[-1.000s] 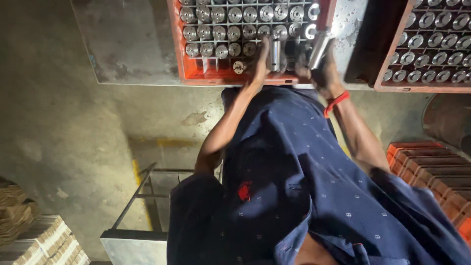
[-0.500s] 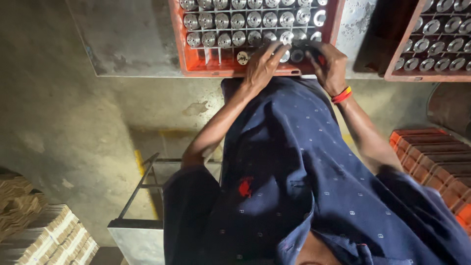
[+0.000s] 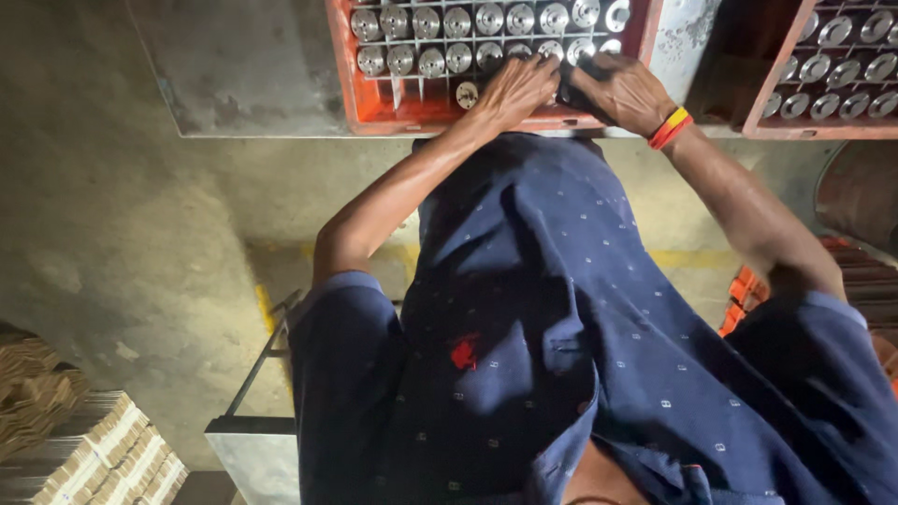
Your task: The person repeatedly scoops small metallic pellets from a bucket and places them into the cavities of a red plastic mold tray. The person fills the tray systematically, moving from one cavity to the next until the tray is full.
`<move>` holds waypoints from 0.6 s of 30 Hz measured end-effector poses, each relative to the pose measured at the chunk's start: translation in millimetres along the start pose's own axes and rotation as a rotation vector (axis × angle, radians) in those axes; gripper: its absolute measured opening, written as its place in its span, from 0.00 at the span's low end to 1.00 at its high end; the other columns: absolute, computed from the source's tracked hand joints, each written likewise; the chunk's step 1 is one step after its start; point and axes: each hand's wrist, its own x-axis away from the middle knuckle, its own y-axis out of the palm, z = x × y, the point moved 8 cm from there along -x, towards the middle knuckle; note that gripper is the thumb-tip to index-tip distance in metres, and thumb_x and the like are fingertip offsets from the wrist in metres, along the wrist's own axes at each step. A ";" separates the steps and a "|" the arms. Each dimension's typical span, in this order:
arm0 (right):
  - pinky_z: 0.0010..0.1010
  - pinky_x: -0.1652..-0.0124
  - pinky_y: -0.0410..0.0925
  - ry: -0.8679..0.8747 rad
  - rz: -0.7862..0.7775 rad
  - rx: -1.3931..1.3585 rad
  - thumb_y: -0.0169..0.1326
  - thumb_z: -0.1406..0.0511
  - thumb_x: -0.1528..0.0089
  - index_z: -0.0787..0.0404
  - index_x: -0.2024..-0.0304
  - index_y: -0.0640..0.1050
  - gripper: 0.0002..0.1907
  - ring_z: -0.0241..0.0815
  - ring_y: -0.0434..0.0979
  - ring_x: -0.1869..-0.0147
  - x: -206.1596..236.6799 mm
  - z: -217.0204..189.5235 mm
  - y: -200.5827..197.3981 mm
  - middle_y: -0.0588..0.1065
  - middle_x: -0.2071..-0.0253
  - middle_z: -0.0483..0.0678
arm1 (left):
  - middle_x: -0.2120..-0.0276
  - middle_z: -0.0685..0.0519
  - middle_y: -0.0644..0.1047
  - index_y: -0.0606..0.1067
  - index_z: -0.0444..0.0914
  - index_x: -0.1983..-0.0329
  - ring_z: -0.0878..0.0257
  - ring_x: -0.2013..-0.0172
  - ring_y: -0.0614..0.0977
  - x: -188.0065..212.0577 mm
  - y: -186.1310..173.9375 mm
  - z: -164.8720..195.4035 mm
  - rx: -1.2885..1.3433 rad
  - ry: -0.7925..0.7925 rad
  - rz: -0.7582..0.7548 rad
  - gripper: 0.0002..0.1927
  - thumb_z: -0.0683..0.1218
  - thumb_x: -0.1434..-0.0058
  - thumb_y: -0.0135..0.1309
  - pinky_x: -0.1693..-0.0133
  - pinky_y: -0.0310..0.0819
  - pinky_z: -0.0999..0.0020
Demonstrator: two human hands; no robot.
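Red crate [image 3: 348,65] on counter [image 3: 234,75]: round metal parts [image 3: 444,21] fill most compartments; near-row slots still empty. Left hand [image 3: 510,91], right hand [image 3: 622,89] at its near edge, fingers curled; hold unclear. Second crate [image 3: 776,103] beside.

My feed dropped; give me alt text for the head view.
Both hands, left hand and right hand, rest on round metal parts in a red divided crate on a grey table. A second red crate sits to the right.
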 end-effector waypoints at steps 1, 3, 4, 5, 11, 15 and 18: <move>0.45 0.56 0.71 0.024 0.001 -0.015 0.58 0.64 0.36 0.62 0.51 0.70 0.15 0.58 0.76 0.54 -1.6 -0.3 -7.3 0.73 0.62 0.58 | 0.46 0.48 0.75 0.79 0.39 0.58 0.52 0.50 0.78 2.1 -9.2 0.0 0.009 0.030 0.112 0.09 0.48 0.38 0.56 0.58 0.76 0.55; 0.45 0.56 0.71 0.071 0.012 -0.164 0.58 0.62 0.35 0.63 0.52 0.69 0.16 0.59 0.76 0.54 0.5 1.3 -26.8 0.74 0.60 0.58 | 0.48 0.47 0.75 0.78 0.37 0.54 0.54 0.54 0.79 10.0 5.0 -16.0 0.190 -0.101 -0.102 0.12 0.49 0.34 0.56 0.61 0.76 0.58; 0.45 0.56 0.70 0.088 0.018 -0.242 0.58 0.61 0.34 0.64 0.53 0.69 0.16 0.59 0.76 0.54 3.1 2.4 -36.6 0.74 0.60 0.58 | 0.50 0.47 0.76 0.78 0.37 0.53 0.54 0.54 0.80 17.4 8.4 -23.8 0.291 -0.173 -0.179 0.13 0.51 0.33 0.57 0.60 0.76 0.58; 0.44 0.56 0.71 0.154 0.081 -0.307 0.59 0.60 0.34 0.64 0.51 0.70 0.17 0.56 0.77 0.55 8.2 9.1 -50.0 0.75 0.60 0.57 | 0.52 0.47 0.77 0.79 0.38 0.53 0.55 0.55 0.80 24.4 -1.6 -34.5 0.385 -0.246 -0.084 0.14 0.53 0.32 0.57 0.59 0.76 0.58; 0.31 0.47 0.73 0.561 0.581 -1.012 0.54 0.57 0.22 0.63 0.41 0.74 0.16 0.40 0.79 0.50 39.3 43.6 -69.6 0.78 0.53 0.48 | 0.62 0.47 0.79 0.78 0.40 0.47 0.53 0.60 0.83 67.1 -6.0 -62.8 1.215 -0.868 0.430 0.21 0.61 0.28 0.54 0.59 0.78 0.56; 0.35 0.51 0.72 0.503 0.245 -0.853 0.57 0.56 0.24 0.64 0.39 0.72 0.19 0.48 0.78 0.53 11.3 11.4 -37.3 0.78 0.55 0.49 | 0.62 0.47 0.81 0.76 0.41 0.42 0.52 0.60 0.86 82.3 8.6 -40.8 0.997 -0.903 0.095 0.26 0.62 0.35 0.56 0.60 0.81 0.60; 0.40 0.58 0.73 0.292 0.065 -0.376 0.60 0.58 0.33 0.63 0.38 0.75 0.24 0.56 0.78 0.58 -10.7 -19.9 -34.5 0.77 0.54 0.57 | 0.51 0.43 0.80 0.78 0.40 0.43 0.47 0.56 0.84 90.3 -16.1 -33.0 0.455 -0.552 0.117 0.27 0.57 0.40 0.65 0.57 0.81 0.57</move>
